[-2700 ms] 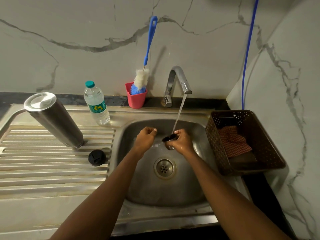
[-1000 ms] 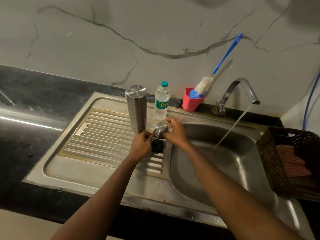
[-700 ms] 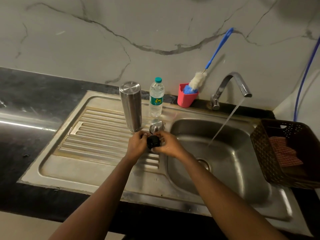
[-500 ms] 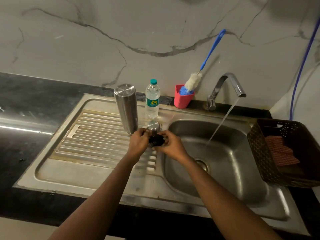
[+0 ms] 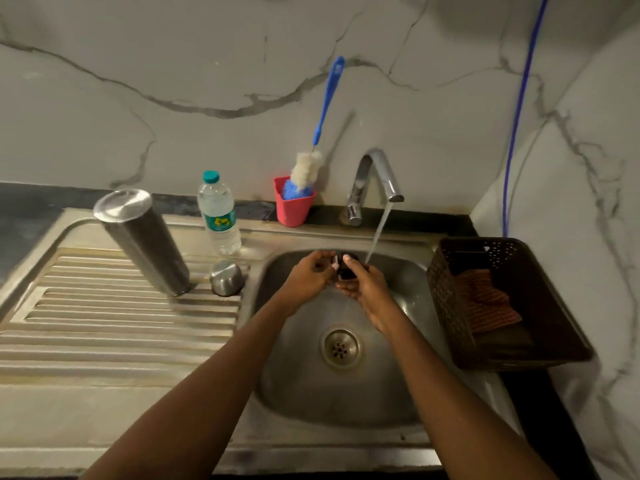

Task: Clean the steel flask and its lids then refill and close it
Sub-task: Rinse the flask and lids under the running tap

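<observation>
The black lid [image 5: 347,269] was held over the back of the sink basin [image 5: 346,403], pinched between the curled fingers of the left hand [image 5: 309,276] and right hand [image 5: 365,289]. The water stream [image 5: 379,230] was noted falling just right of it, nearer the right hand.

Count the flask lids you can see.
2: a steel cup lid on the drainboard beside the flask; a black lid held by left hand and right hand.
</observation>
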